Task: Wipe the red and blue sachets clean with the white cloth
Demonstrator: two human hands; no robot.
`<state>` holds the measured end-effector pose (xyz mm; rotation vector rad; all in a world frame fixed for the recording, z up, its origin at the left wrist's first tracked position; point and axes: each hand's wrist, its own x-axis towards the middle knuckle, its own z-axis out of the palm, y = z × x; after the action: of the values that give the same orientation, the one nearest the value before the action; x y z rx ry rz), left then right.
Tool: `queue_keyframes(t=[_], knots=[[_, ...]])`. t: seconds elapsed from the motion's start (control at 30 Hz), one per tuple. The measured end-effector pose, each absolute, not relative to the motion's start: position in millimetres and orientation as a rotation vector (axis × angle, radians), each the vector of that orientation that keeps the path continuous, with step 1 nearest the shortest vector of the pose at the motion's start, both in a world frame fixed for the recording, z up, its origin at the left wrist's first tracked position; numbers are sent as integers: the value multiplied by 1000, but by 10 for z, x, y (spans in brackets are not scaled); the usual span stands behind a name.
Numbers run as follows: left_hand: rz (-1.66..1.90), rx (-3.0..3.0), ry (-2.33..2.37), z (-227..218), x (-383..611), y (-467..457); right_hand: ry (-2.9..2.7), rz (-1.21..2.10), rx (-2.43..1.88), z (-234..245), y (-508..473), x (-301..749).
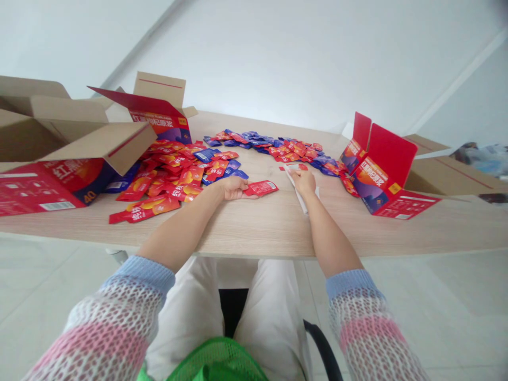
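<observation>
In the head view, we take the red sachet (262,188) as our landmark. It sits in our left hand (235,188), whose fingers close on its left end and leave most of the printed face bare. Our right hand (305,181), just to the right of the sachet, is closed around a white sheet (299,197); whether this is cloth or paper, we cannot tell. A bit of red (294,167) shows at those fingertips, and we cannot make out whether it is another sachet.

To handle this well, we pinch the sachet lightly by that end: it looks soft and filled, so we judge that a hard squeeze could bulge it or make it slip. We do best to work low, over the bare tabletop (254,230) on the near side of the sachet, and to hold the white sheet gathered so that its loose end does not drag.

The large heap (170,172) lies left of the sachet, close to our left forearm, so we should mind the elbow there. Beyond the sachet, a curved row (291,150) of red and blue packets runs rightward to an open carton (381,180); lifting the right hand clear avoids scattering it.
</observation>
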<state>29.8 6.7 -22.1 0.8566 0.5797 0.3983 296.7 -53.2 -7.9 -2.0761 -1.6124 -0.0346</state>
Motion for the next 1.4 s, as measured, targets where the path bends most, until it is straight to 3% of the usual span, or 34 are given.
queue_keyframes(t=[0.1,0.33,0.53,0.87,1.4], knots=[[398,846,582,-221,307,65,-1523,-82,-2036,-44,-524,2850],[361,832,612,-196,320,96,-1935,191,-1904,-127,-545,2389],[355,848,631,-243,318,143,-2262,379,-1478,-58,-575,2277],[341,904,605,-270,332,157,-2259,1001,-1179,-25,-590,2369],[354,892,643,-296,352,217,-1782,540,-1981,-177,-450,2950]])
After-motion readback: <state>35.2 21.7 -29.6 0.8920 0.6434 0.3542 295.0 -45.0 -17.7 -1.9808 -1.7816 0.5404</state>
